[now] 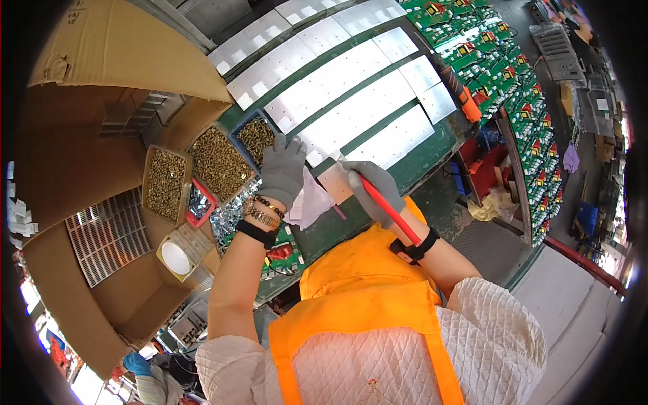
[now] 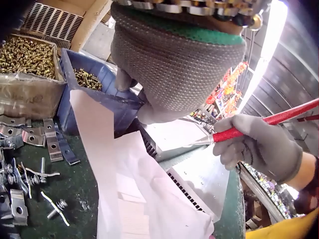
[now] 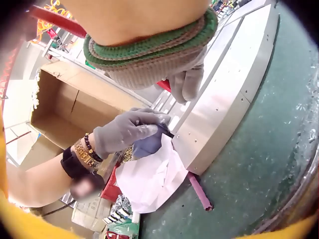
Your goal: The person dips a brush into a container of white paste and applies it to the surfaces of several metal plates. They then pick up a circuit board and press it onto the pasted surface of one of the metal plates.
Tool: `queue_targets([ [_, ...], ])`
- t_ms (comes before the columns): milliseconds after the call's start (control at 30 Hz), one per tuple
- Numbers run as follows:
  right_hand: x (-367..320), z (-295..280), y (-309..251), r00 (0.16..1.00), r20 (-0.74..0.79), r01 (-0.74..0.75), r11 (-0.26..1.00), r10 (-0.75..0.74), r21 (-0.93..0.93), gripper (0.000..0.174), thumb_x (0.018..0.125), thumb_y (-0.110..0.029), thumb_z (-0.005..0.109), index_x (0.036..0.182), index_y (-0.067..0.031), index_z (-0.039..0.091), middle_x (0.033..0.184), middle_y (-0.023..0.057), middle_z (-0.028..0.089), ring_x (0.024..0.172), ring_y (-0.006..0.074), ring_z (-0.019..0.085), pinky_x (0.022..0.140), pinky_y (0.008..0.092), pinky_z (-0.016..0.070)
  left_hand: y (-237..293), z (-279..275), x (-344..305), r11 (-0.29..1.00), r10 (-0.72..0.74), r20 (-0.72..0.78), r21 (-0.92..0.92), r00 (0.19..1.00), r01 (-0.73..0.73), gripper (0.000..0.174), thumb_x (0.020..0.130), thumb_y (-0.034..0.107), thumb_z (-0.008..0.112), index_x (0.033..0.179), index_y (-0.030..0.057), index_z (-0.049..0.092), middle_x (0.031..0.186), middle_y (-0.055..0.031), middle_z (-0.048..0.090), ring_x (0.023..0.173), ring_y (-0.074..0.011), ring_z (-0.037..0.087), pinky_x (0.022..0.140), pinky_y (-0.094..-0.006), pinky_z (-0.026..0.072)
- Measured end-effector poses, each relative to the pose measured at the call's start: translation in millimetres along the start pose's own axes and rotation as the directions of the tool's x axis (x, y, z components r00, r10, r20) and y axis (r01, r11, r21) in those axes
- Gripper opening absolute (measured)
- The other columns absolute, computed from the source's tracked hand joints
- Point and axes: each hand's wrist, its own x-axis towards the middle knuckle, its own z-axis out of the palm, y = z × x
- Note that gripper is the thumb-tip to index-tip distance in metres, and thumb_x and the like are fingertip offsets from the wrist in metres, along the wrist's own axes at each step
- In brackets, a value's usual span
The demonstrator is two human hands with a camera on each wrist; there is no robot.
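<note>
My gloved left hand (image 1: pixel 283 165) lies over the corner of a blue bin (image 2: pixel 75 112) of brass-coloured screws, its fingers reaching to the edge of a shiny metal plate (image 1: pixel 310 125). Nothing shows in its grasp. My gloved right hand (image 1: pixel 374 189) grips a red-handled brush-like tool (image 2: pixel 229 135) with a silver collar and a pale pointed tip. That tip is close over the plates near the left hand. Crumpled white paper (image 3: pixel 152 181) lies just below the left hand. A purple strip (image 3: pixel 199 191) sticks out near the plate's corner.
Rows of metal plates (image 1: pixel 324 64) cover the green table (image 1: pixel 422 169). Boxes of screws (image 1: pixel 219 162) and loose metal clips (image 2: pixel 52 139) sit at the left, beside a large cardboard box (image 1: pixel 74 155). An orange-black power tool (image 1: pixel 466 101) and green circuit boards (image 1: pixel 533 128) are at the right.
</note>
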Motion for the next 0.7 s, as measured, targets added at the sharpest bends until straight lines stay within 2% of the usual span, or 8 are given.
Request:
queue_targets([
  [67,7.0,-0.4,-9.6,1.0,0.027,-0.017,0.998,0.015,0.067,0.022,0.095,-0.015,0.055,0.112,-0.0031,0.064,0.1,0.0166,0.067,0.094,0.0331,0.065,0.083,0.0379,0.0526,-0.2,1.6,0.4,1.0,0.001,-0.007,0.002,1.0,-0.001,0.038,0.083,0.01,0.058,0.119,0.0133,0.065,0.131,-0.0014,0.059,0.123,-0.0272,0.047,0.093,-0.0436,0.0402],
  [167,18.0,12.9,-0.2,0.999,-0.031,0.017,1.0,-0.017,0.008,0.023,0.095,-0.015,0.055,0.113,-0.0035,0.064,0.099,0.0164,0.067,0.093,0.0326,0.065,0.083,0.0376,0.0527,-0.8,3.6,-0.6,1.0,0.007,-0.025,0.007,1.0,-0.007,0.038,0.082,0.01,0.058,0.119,0.013,0.065,0.132,-0.0013,0.059,0.122,-0.0272,0.047,0.093,-0.0436,0.0401],
  [300,8.1,12.0,10.8,1.0,0.006,-0.011,1.0,0.011,-0.007,0.022,0.096,-0.015,0.055,0.113,-0.0037,0.064,0.099,0.0163,0.067,0.092,0.0324,0.065,0.082,0.0378,0.0526,-1.3,3.3,-0.2,1.0,0.007,-0.015,-0.004,1.0,-0.007,0.038,0.082,0.01,0.058,0.12,0.0129,0.065,0.132,-0.0014,0.059,0.123,-0.0272,0.047,0.094,-0.0437,0.0402],
  [500,4.1,2.9,-1.2,0.998,0.017,-0.058,0.995,0.057,0.079,0.022,0.096,-0.015,0.056,0.112,-0.0034,0.063,0.099,0.0161,0.066,0.093,0.0322,0.065,0.084,0.037,0.0523,-0.1,1.5,-0.7,1.0,-0.005,-0.014,-0.025,1.0,0.005,0.039,0.084,0.008,0.056,0.121,0.0127,0.064,0.133,-0.0017,0.059,0.125,-0.0272,0.046,0.095,-0.0438,0.0395],
  [600,12.7,12.0,4.0,1.0,0.023,-0.015,0.999,0.014,0.046,0.021,0.095,-0.014,0.056,0.112,-0.0031,0.063,0.1,0.0162,0.066,0.093,0.0316,0.065,0.084,0.0361,0.0524,-0.1,-1.2,-1.8,0.999,-0.004,-0.01,-0.039,1.0,0.003,0.039,0.084,0.008,0.056,0.122,0.0128,0.064,0.134,-0.0016,0.058,0.125,-0.027,0.045,0.095,-0.0431,0.0391],
  [700,6.8,15.3,13.3,0.999,-0.036,0.003,0.998,0.0,0.067,0.021,0.094,-0.012,0.057,0.112,-0.0024,0.064,0.1,0.0168,0.066,0.094,0.0317,0.065,0.083,0.0356,0.0523,-0.5,-1.3,-1.3,1.0,-0.002,0.01,-0.027,1.0,0.002,0.038,0.084,0.008,0.056,0.121,0.0124,0.064,0.134,-0.0019,0.058,0.126,-0.0271,0.044,0.095,-0.0427,0.039],
])
